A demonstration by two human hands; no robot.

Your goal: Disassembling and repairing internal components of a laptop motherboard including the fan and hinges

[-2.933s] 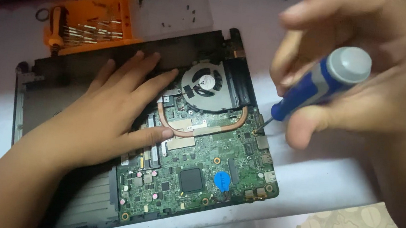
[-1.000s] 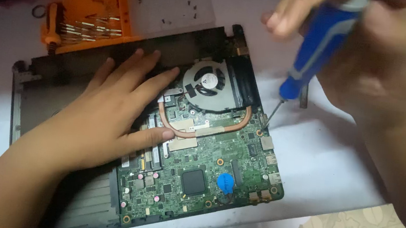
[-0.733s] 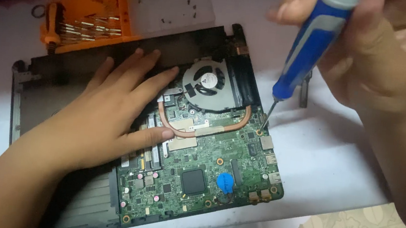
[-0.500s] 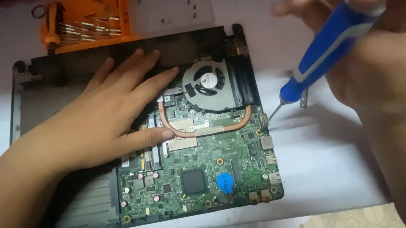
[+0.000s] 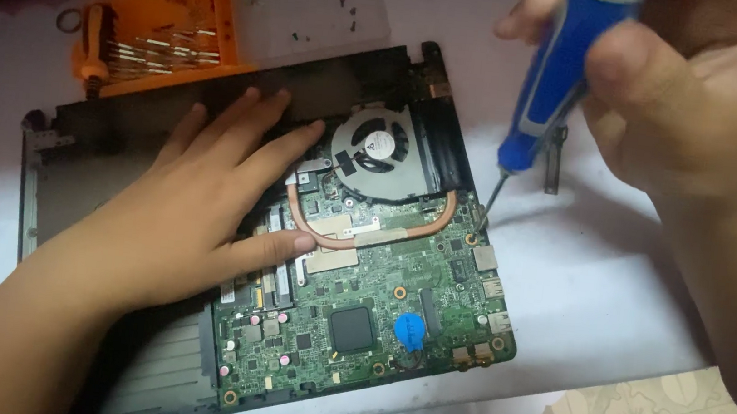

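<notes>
Workpiece: opened black laptop base with its cover off, lying on a pale lilac table surface; we see it at a slant across the centre of the view.
Board: green printed circuit board fills the near right part of the base, with a round grey cooling fan at its far end and a curved copper heat pipe just below the fan.
Cell: blue round coin cell sits near the board's near edge.
Left hand: our left hand lies flat, palm down, on the base and the board's left part; fingers spread slightly apart, clamped on nothing, thumb on the board beside the heat pipe.
Right hand: our right hand is closed around the blue-handled screwdriver with a slim steel shaft, fingers wrapped together on the handle.
Tool tip: the shaft slants down to the board's right edge, the tip at a screw point beside the heat pipe's end.
Bit set: orange plastic bit holder with a row of metal bits lies beyond the base, at far left.
Tray: clear plastic lid holding small dark screws lies touching the holder's right side.
</notes>
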